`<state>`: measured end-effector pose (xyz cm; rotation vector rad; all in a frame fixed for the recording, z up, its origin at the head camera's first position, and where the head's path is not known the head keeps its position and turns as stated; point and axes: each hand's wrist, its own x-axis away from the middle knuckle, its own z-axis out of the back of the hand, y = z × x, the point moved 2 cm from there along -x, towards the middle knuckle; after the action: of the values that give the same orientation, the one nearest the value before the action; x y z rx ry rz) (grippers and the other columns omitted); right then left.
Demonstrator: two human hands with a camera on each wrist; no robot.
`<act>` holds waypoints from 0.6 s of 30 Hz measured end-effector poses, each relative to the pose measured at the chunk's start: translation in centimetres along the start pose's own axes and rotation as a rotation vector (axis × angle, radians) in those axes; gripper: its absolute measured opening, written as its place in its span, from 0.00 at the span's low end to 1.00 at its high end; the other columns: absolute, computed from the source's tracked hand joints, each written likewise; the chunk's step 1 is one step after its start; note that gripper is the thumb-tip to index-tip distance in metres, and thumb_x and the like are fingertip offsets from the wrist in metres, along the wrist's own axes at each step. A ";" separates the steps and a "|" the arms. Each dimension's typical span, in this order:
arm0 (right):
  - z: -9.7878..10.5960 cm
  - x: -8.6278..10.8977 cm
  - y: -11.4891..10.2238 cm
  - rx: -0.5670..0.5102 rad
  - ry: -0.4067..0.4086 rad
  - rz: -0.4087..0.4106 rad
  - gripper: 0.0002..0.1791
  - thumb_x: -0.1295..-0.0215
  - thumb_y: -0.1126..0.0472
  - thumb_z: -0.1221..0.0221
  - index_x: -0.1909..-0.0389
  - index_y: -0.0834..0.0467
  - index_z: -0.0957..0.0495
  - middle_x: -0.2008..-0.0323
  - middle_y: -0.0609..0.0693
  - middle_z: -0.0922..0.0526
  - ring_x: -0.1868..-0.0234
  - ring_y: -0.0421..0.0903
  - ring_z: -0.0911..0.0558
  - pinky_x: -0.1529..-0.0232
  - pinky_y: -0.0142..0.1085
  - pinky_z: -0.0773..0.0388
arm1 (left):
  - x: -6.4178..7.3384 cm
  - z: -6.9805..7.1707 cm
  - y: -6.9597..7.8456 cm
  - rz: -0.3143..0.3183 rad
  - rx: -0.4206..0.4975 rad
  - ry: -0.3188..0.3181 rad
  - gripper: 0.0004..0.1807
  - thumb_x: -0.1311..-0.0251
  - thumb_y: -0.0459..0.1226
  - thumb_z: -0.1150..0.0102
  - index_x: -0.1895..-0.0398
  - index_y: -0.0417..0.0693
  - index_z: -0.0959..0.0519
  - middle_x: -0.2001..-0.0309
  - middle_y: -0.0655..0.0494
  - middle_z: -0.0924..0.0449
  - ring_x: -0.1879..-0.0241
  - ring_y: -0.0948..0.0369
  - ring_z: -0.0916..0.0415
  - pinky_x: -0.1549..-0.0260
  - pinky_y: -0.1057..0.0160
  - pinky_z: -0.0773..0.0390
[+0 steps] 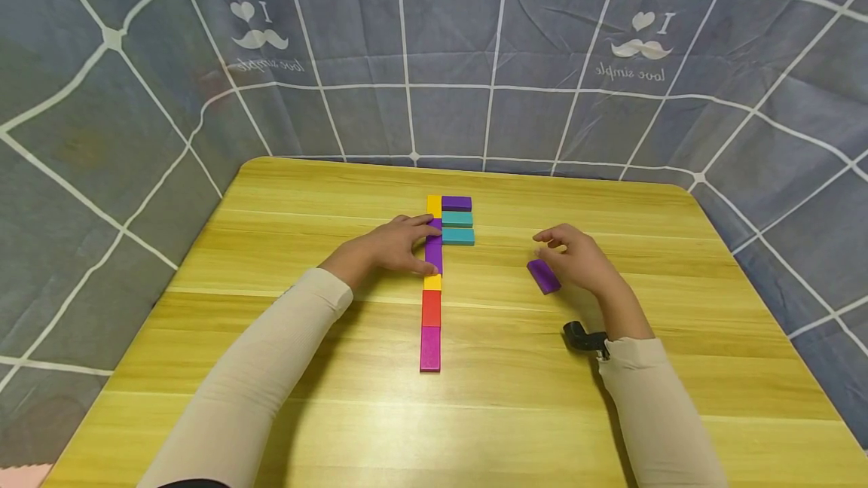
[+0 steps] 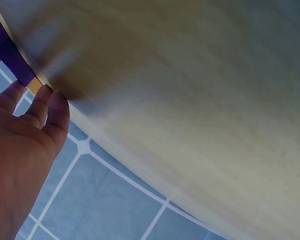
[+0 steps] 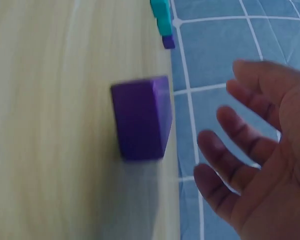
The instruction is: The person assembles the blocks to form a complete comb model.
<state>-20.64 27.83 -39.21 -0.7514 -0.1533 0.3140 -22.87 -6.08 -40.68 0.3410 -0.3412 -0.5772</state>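
A straight column of coloured blocks runs down the table's middle: a yellow block [image 1: 434, 205] at the far end, purple blocks [image 1: 433, 256], another yellow block [image 1: 432, 282], a red block [image 1: 431, 309] and a magenta block [image 1: 430, 349] nearest me. My left hand [image 1: 396, 245] lies over the purple stretch from the left, fingers spread, fingertips along its edge. In the left wrist view those fingers are gently bent beside the purple and yellow blocks. My right hand [image 1: 576, 258], fingers loosely bent and holding nothing, hovers by a separate purple block [image 1: 545, 279], also large in the right wrist view.
To the right of the column's far end, a purple block [image 1: 457, 203] and two teal blocks [image 1: 457, 220] lie crosswise against it. A black wrist device [image 1: 583, 337] sticks out by my right sleeve. Behind the wooden table [image 1: 305, 194] hangs a grey checked cloth [image 1: 447, 36].
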 end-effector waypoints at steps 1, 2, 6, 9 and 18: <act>0.0 0.1 0.1 -0.008 -0.016 0.010 0.18 0.29 0.60 0.42 0.42 0.63 0.23 0.41 0.60 0.25 0.40 0.61 0.28 0.45 0.56 0.26 | 0.0 0.0 0.0 -0.001 0.000 0.001 0.46 0.46 0.62 0.36 0.24 0.59 0.37 0.21 0.51 0.54 0.25 0.46 0.54 0.30 0.45 0.46; 0.0 0.2 0.3 -0.013 -0.033 0.020 0.18 0.29 0.60 0.41 0.42 0.63 0.23 0.41 0.60 0.25 0.40 0.61 0.29 0.44 0.56 0.27 | 0.0 0.0 0.0 -0.002 -0.001 0.001 0.46 0.46 0.62 0.36 0.24 0.59 0.38 0.21 0.51 0.54 0.25 0.46 0.54 0.30 0.45 0.46; 0.0 0.7 1.0 -0.034 -0.092 0.039 0.18 0.30 0.61 0.40 0.43 0.63 0.23 0.41 0.61 0.26 0.43 0.60 0.26 0.46 0.51 0.24 | -0.1 -0.1 -0.2 -0.001 -0.001 0.001 0.47 0.46 0.62 0.36 0.24 0.59 0.37 0.21 0.51 0.54 0.25 0.46 0.54 0.30 0.45 0.46; -0.1 0.9 1.4 -0.058 -0.138 0.054 0.17 0.30 0.63 0.40 0.44 0.64 0.23 0.43 0.62 0.25 0.48 0.58 0.22 0.53 0.43 0.21 | -0.2 -0.2 -0.2 0.001 0.001 -0.001 0.47 0.46 0.62 0.36 0.24 0.59 0.37 0.21 0.52 0.54 0.25 0.46 0.54 0.29 0.45 0.46; 0.0 1.4 2.1 -0.033 -0.201 0.057 0.16 0.31 0.63 0.40 0.43 0.59 0.22 0.45 0.59 0.23 0.52 0.54 0.21 0.54 0.41 0.24 | -0.1 -0.1 -0.2 0.003 -0.002 -0.003 0.47 0.46 0.62 0.36 0.24 0.59 0.38 0.21 0.52 0.54 0.25 0.46 0.55 0.29 0.46 0.46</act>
<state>-19.84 29.75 -40.67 -0.7577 -0.3276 0.4421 -23.06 -6.16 -40.91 0.3375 -0.3438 -0.5750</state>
